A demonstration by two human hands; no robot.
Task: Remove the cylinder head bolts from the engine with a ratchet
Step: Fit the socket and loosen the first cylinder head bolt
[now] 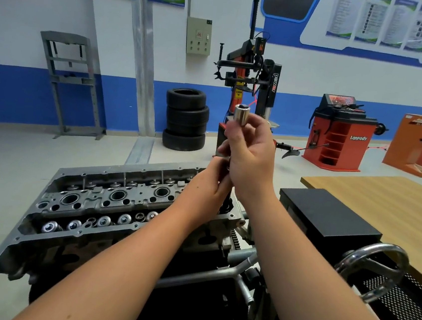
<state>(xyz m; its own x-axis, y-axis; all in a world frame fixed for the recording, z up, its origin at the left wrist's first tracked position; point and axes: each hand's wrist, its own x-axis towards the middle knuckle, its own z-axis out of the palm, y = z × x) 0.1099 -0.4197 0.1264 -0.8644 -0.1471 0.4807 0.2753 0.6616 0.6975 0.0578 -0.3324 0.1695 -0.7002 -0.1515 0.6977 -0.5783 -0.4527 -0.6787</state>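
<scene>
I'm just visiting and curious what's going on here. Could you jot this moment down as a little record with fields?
place: workshop
engine: cylinder head open on top, on a stand
right hand: grips a tool shaft, shiny socket at its top, open end up
left hand: holds the tool lower down
tool on a bolt: no, held above the engine
behind: tyres, tyre machine
at right: table, handwheel

open floor left of cylinder head (111, 209), black box (328, 219) and handwheel (372, 270) crowding right
</scene>
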